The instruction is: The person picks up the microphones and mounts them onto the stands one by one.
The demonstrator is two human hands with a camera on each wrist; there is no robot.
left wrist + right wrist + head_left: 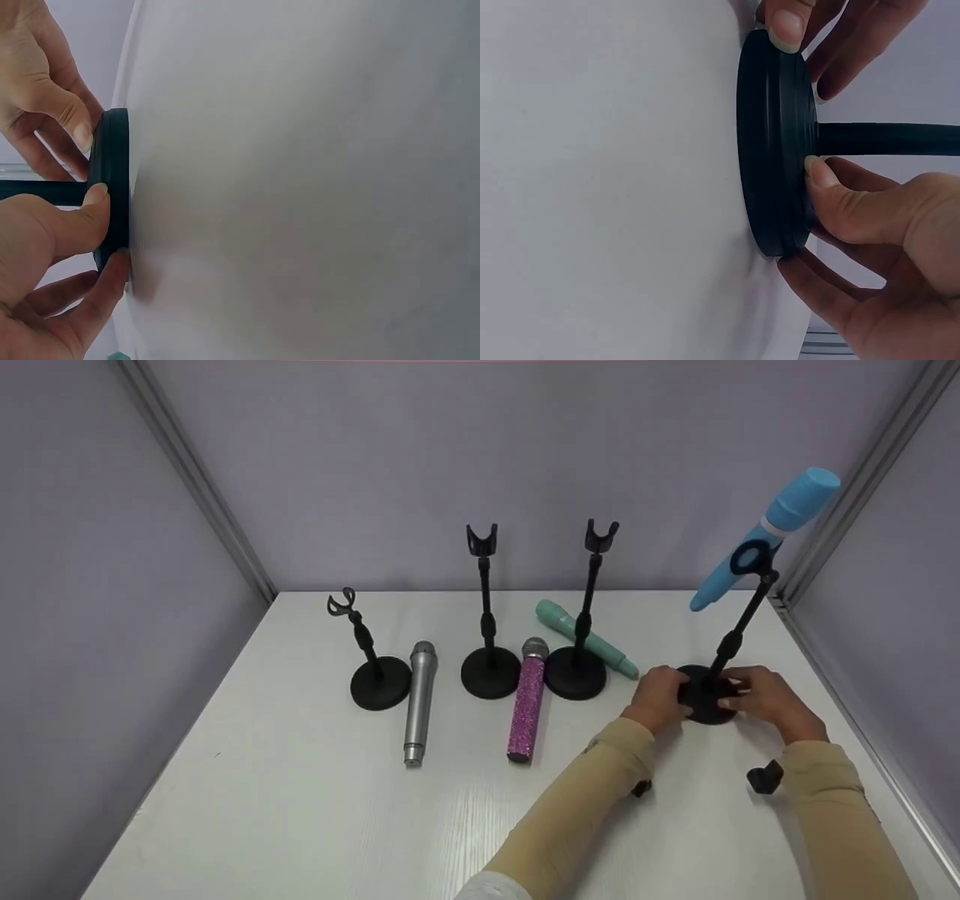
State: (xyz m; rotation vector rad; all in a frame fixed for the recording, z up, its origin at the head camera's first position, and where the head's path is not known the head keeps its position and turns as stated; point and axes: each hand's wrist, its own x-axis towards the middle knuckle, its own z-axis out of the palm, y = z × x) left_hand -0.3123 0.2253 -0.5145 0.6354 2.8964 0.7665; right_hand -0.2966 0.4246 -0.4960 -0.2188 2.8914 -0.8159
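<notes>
While L hand (658,699) & R hand (772,703) pinch blk stand (729,646) by its round base (699,703) nr R edge of worktop (300,810), blue mic (793,510) sits tilted up top; silver mic (420,701) lies well to L.

White tabletop (292,810) with a faint grain. Left to right it's got a black stand (380,684), silver mic (421,697), second stand (490,673), glittery magenta mic (527,709), third stand (576,675), green mic (609,651) lying diagonally behind that, and a fourth stand (729,645).
</notes>
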